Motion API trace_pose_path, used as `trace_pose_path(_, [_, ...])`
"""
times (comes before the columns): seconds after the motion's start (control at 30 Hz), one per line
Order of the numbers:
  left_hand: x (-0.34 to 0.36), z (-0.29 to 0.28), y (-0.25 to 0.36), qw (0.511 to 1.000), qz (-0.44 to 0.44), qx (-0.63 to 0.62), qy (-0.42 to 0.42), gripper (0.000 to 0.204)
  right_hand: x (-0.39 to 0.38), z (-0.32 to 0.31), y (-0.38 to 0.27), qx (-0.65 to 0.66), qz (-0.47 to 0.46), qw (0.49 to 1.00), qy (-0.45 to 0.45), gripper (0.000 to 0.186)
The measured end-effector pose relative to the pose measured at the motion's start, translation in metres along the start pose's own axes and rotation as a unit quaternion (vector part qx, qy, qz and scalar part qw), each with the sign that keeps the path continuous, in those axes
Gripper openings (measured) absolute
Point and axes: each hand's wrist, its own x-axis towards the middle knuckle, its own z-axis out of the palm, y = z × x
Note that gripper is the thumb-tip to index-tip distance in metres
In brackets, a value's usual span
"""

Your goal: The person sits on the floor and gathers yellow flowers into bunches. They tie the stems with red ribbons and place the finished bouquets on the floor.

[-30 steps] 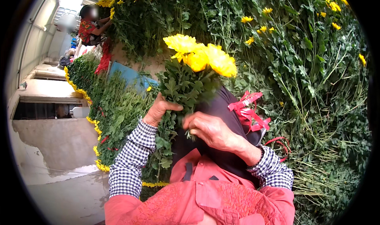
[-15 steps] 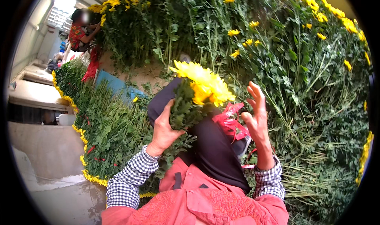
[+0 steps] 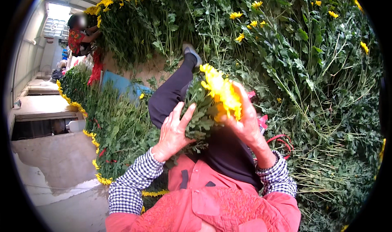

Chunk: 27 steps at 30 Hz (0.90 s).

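Observation:
A bunch of yellow chrysanthemums (image 3: 222, 91) with dark green leaves lies across my lap, its flower heads tilted up and to the right. My left hand (image 3: 173, 132) grips the leafy stems from the left side, thumb below and fingers spread over the leaves. Against the right side of the flower heads rests my right hand (image 3: 245, 119), its fingers stretched out and the palm turned to the petals. The lower stems are hidden behind my hand and leg. Red ribbon (image 3: 281, 142) loops beside my right wrist.
Piled cut chrysanthemums (image 3: 326, 89) cover the right and far sides. Another row of bunches (image 3: 122, 122) lies at left, edged with yellow heads. A blue board (image 3: 122, 85) lies beyond it. At far left, a person (image 3: 77, 34) works by the pile, near hanging red ribbon (image 3: 96, 66).
My right hand has moved left from the air onto the flower heads. The bunch has shifted slightly right and turned, and my left fingers have spread more. More of my outstretched leg and shoe shows.

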Motion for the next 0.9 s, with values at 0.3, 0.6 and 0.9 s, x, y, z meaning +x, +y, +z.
trace_pose_path(0.3, [0.001, 0.016, -0.024, 0.996, 0.039, -0.074, 0.023, 0.093, 0.024, 0.043, -0.072, -0.356, -0.243, 0.886, -0.171, 0.079])
trace_pose_path(0.6, [-0.037, -0.007, -0.049, 0.965, -0.184, -0.188, -0.001, 0.042, 0.029, 0.053, -0.059, -0.329, -0.326, 0.873, -0.152, 0.059])
trace_pose_path(0.9, [-0.043, -0.093, -0.072, 0.794, -0.216, -0.560, 0.093, 0.050, -0.004, 0.115, -0.070, 0.146, 0.097, 0.964, -0.199, 0.053])
